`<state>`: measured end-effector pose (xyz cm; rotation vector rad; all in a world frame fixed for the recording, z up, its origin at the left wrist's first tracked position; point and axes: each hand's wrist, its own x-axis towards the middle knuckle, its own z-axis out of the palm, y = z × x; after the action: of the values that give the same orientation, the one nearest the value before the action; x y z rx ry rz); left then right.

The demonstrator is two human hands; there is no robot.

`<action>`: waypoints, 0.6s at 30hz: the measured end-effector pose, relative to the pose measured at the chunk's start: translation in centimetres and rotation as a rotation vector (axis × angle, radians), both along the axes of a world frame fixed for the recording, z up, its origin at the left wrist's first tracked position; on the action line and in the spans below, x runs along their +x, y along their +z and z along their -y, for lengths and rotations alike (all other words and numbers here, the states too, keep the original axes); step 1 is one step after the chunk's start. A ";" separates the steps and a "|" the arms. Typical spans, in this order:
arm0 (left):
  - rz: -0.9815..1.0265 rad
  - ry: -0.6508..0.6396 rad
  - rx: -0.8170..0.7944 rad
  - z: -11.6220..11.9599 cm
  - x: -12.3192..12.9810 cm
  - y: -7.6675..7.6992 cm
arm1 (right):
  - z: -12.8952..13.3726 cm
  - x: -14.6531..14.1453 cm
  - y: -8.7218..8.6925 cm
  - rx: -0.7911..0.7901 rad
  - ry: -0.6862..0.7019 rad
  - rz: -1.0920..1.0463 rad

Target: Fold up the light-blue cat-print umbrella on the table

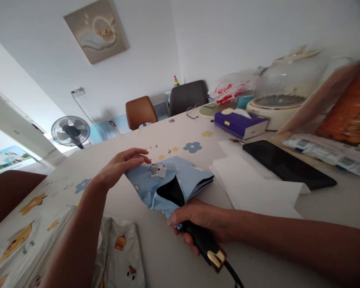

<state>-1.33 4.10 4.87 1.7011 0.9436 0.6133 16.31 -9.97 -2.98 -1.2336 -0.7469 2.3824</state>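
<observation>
Umbrella point(195, 172), over the table point(157, 256): clasped near the top of its black handle point(198, 238) by the curled fingers of the right hand point(202, 216); touched along the canopy by the left hand point(118, 168), fingers loosely extended. Closed down but seemingly loose, folds gaping, not wrapped tight. Hidden: any closing strap, canopy underside. Cut off: wrist cord point(234, 275).

Inspecting the lettering before me, I find one legible entry: the printed letters "F L O" point(154, 147) on the white tablecloth point(159, 248). The red print on the plastic bag point(228, 89) I cannot read (it is creased and blurred). I note barcodes on the clear packet point(327, 155), their digits too small to make out. Fine script at the cloth's left side is likewise illegible to me.
</observation>
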 end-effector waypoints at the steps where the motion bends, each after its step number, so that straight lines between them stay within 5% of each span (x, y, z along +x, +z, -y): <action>1: -0.063 -0.033 -0.029 0.5 0.1 0.3 | 0.0 0.0 0.0 0.000 -0.001 -0.001; 6: -0.311 -0.140 0.013 2.7 0.5 1.4 | 0.0 0.0 0.1 0.010 0.008 0.020; 14: -0.558 -0.206 0.524 4.4 1.7 0.7 | 0.0 0.1 -0.3 0.036 -0.010 0.008; 18: -0.629 -0.283 0.510 4.0 1.4 0.6 | 0.0 0.1 -0.2 0.041 -0.015 0.002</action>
<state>0.11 0.07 5.47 2.5172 0.9908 0.1162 16.37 -10.00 -3.21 -1.2211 -0.7803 2.3425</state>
